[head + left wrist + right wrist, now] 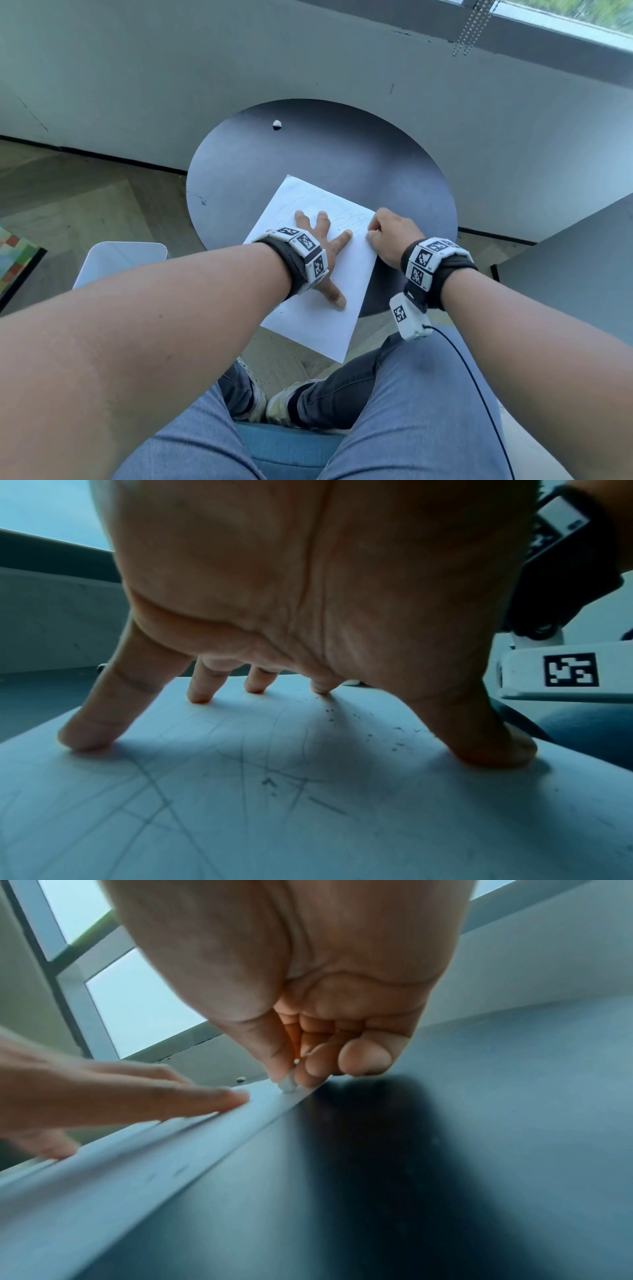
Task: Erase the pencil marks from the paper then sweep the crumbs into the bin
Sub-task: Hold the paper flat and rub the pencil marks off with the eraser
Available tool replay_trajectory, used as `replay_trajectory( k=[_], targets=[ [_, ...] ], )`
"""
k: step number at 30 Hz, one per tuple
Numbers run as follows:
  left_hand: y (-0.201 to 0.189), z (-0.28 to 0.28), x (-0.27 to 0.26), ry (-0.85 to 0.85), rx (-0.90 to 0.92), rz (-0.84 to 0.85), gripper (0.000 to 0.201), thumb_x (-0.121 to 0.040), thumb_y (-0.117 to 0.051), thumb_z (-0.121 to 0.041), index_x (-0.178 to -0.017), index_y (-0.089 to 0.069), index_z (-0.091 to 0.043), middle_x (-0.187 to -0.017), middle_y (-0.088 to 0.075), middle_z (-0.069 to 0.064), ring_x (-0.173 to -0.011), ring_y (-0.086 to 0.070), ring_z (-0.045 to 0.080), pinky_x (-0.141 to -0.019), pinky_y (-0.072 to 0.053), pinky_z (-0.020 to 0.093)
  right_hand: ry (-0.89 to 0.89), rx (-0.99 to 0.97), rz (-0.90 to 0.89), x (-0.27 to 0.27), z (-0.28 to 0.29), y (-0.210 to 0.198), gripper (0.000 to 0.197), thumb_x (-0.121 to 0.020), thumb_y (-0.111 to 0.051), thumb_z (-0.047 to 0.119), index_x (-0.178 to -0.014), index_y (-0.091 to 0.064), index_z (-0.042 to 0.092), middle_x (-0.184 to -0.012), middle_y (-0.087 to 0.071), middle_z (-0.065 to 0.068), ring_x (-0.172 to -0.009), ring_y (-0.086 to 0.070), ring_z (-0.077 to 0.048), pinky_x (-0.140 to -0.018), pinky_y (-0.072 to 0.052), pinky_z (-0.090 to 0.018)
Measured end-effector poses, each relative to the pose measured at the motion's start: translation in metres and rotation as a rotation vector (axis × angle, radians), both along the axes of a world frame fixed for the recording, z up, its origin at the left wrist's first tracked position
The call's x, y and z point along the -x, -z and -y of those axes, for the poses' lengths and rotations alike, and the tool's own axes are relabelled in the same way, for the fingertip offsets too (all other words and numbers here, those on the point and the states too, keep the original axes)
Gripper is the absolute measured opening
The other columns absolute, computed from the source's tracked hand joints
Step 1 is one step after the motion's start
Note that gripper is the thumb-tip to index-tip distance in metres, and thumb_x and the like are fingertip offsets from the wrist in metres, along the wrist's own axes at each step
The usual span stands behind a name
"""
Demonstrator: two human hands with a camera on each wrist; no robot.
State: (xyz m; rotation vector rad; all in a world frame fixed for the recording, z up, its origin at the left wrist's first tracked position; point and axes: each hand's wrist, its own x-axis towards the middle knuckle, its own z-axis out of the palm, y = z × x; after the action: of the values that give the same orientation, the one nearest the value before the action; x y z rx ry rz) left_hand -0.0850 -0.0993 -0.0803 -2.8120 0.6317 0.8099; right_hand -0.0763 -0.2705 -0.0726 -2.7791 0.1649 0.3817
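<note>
A white sheet of paper (329, 301) with faint pencil lines lies on a round dark table (342, 154), its near corner hanging over the edge. My left hand (320, 240) presses flat on the sheet with its fingers (85, 734) spread. Dark eraser crumbs (346, 718) lie between those fingers. My right hand (387, 236) is at the paper's right edge, pinching a small white eraser (287, 1086) whose tip touches the paper (137, 1150). Pencil scribbles (349, 219) lie just left of that hand.
A white bin (120, 260) stands on the floor left of the table, partly behind my left forearm. A small white object (277, 124) lies at the table's far side. A grey wall and window sill run behind; my knees are under the paper's near corner.
</note>
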Motion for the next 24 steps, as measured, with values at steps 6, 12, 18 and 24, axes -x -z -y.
replay_trajectory(
  k=[6, 12, 18, 24],
  targets=[
    [-0.003, 0.007, -0.002, 0.004, -0.026, 0.012, 0.149, -0.048, -0.071, -0.092, -0.159, 0.014, -0.041, -0.167, 0.009, 0.016, -0.145, 0.004, 0.063, -0.109, -0.031, 0.071, -0.131, -0.057, -0.063, 0.037, -0.019, 0.002, 0.009, -0.096, -0.047, 0.031, -0.100, -0.050, 0.024, -0.099, -0.061, -0.004, -0.086, -0.057, -0.024, -0.079, -0.050, -0.036],
    [-0.003, 0.010, -0.003, 0.022, -0.045, 0.035, 0.150, -0.047, -0.070, -0.093, -0.159, 0.014, -0.040, -0.165, 0.006, 0.018, -0.143, 0.000, 0.066, -0.108, -0.030, 0.070, -0.206, -0.069, -0.090, 0.045, -0.021, 0.003, 0.006, -0.095, -0.049, 0.031, -0.098, -0.051, 0.026, -0.099, -0.061, -0.002, -0.087, -0.057, -0.023, -0.077, -0.048, -0.034],
    [0.000, 0.008, -0.005, 0.013, -0.043, 0.008, 0.153, -0.041, -0.068, -0.096, -0.156, 0.019, -0.045, -0.164, 0.005, 0.014, -0.143, -0.001, 0.064, -0.109, -0.031, 0.071, 0.043, -0.025, 0.021, -0.003, -0.006, 0.006, 0.011, -0.093, -0.049, 0.025, -0.100, -0.054, 0.018, -0.098, -0.061, -0.004, -0.090, -0.057, -0.026, -0.076, -0.045, -0.032],
    [-0.003, 0.009, -0.003, 0.011, -0.038, 0.017, 0.150, -0.045, -0.072, -0.092, -0.158, 0.015, -0.043, -0.164, 0.002, 0.014, -0.143, -0.002, 0.063, -0.106, -0.036, 0.070, -0.132, -0.057, -0.048, 0.038, -0.013, 0.006, 0.006, -0.095, -0.047, 0.029, -0.098, -0.048, 0.025, -0.097, -0.062, -0.004, -0.086, -0.057, -0.025, -0.079, -0.050, -0.038]
  ],
)
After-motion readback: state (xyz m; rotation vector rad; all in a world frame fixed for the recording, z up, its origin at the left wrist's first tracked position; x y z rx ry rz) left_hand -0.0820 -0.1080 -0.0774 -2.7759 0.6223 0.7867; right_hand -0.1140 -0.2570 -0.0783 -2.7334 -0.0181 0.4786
